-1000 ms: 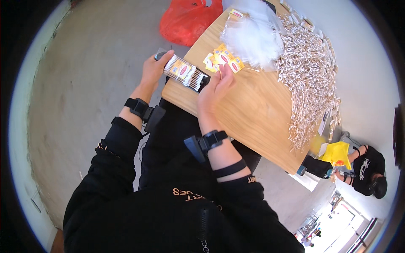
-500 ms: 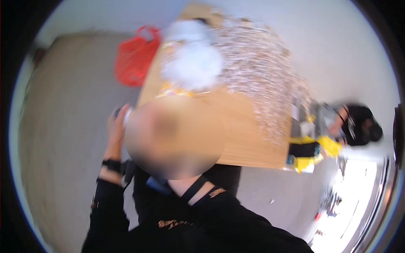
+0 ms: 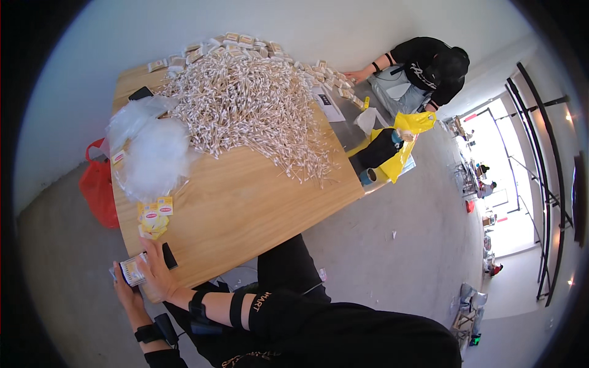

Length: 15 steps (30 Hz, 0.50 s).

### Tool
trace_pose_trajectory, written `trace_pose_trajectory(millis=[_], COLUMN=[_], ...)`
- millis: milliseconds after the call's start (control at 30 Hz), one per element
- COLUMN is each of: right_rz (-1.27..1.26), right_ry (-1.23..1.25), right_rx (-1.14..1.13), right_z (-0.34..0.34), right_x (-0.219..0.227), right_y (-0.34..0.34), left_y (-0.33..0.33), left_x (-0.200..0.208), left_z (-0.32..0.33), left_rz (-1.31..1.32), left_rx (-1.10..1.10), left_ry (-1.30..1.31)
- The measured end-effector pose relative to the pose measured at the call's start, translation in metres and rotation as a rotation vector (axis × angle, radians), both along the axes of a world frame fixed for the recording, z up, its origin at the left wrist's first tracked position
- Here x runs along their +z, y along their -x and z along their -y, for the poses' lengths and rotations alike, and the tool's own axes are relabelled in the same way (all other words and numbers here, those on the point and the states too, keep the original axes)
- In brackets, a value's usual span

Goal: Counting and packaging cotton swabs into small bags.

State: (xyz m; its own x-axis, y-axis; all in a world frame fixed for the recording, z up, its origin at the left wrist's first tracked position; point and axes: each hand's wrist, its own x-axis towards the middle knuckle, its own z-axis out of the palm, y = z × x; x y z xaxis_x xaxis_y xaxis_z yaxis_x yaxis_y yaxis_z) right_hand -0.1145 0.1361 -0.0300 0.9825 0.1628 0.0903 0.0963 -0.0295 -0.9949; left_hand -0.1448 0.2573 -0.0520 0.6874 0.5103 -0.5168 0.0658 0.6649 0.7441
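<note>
At the table's near left corner, my left hand [image 3: 127, 299] grips a small clear pack of cotton swabs [image 3: 131, 270] from below, its fingers closed round the pack's outer side. My right hand [image 3: 158, 273] presses on the pack from the other side, fingers bent along it. Just beyond my hands lie several yellow and white cards [image 3: 153, 216]. A flat black object [image 3: 169, 255] rests at the table edge beside my right hand. Farther up, a large heap of loose cotton swabs [image 3: 245, 101] covers the far part of the wooden table [image 3: 245, 202].
Clear plastic bags [image 3: 153, 156] lie left of the heap. Filled swab packs [image 3: 236, 42] line its far side. A red bag [image 3: 98, 190] hangs at the left edge. Another person [image 3: 423, 70] sits at the far right near a yellow bag [image 3: 402, 156] and a blue cup [image 3: 367, 176].
The view has swung, so the table and heap now appear farther left and tilted. Both hands, blurred and partly covered before, now show together on the swab pack at the table's left corner.
</note>
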Motion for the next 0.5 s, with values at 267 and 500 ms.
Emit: trace_pose_trajectory(millis=[267,500], right_rz=[-0.016,0.014], right_ry=[0.038,0.079], right_rx=[0.048,0.076], right_z=[-0.011,-0.01], right_x=[0.011,0.015], right_y=[0.003,-0.001], left_y=[0.005,0.002], left_x=[-0.018,-0.011], left_z=[-0.012,-0.004], left_rz=[-0.086,-0.09], left_rx=[-0.031,-0.003], left_ry=[-0.112,-0.17])
